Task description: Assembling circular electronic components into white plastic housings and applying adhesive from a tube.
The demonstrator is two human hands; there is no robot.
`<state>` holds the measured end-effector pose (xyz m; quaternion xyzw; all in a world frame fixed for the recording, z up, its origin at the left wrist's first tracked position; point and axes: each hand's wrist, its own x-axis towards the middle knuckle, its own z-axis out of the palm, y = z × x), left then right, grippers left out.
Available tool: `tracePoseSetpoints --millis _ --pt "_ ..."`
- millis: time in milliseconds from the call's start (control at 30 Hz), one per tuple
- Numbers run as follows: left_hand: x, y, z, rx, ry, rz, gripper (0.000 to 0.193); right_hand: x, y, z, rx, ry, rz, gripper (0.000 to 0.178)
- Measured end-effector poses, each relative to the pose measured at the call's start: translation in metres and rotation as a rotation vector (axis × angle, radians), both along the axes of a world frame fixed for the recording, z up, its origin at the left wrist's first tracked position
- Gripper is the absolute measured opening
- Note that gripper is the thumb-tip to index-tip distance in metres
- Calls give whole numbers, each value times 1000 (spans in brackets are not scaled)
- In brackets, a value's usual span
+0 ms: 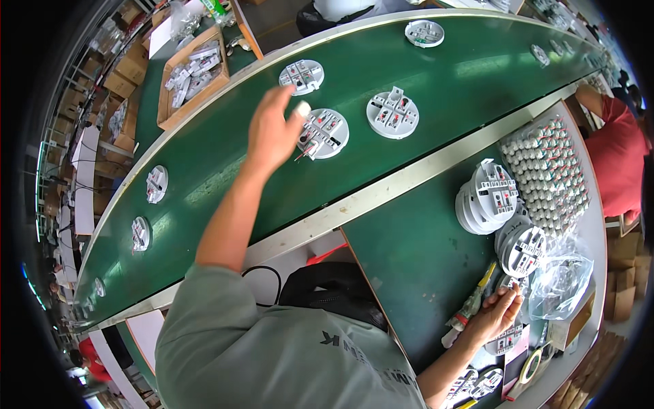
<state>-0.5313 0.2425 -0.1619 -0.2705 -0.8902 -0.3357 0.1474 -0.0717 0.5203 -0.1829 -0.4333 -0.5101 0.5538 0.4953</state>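
Note:
My left hand (271, 133) reaches over the green conveyor belt (231, 184), thumb and fingers apart, with a white cover on the thumb tip. Beside its fingers lie a round white plastic base (302, 76) and, close to the thumb, another round base (325, 133) with red wires at its edge. My right hand (492, 317) is over the side bench, fingertips pinched at a small whitish piece too hidden to name. Just beyond it stand two stacks of round bases, a taller stack (485, 198) and a leaning stack (523, 249). A yellow-tipped tool (471, 300) lies by this hand.
Right of the stacks is a tray of small white parts (548, 174), with a clear plastic bag (562, 283) below it. A tape roll (530, 367) lies near the bench's edge. Across the belt sits a wooden box of parts (194, 76). A person in red (616, 160) is at far right.

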Motion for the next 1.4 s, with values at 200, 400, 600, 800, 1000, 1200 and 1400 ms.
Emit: tracePoseSetpoints --millis 200,400,600,800,1000,1200,1400 --pt "-136 -24 -22 87 -375 213 61 -3 -2 -1 29 -3 6 16" --pt "-94 8 -28 -152 -155 336 62 -4 -4 -4 41 -28 -24 16" --pt "-47 45 14 29 -102 -150 48 -6 -5 -5 80 -89 -10 16" --pt "-58 130 -2 -176 -397 -482 32 -4 -4 -5 110 -71 36 19" --pt "-50 132 0 -250 -257 -488 18 -2 -2 -7 54 -17 12 21" --pt "54 91 27 1 -26 -518 8 1 1 -9 102 -63 26 24" --pt "180 78 3 114 -190 -469 20 -1 -9 -6 100 -95 -27 26"
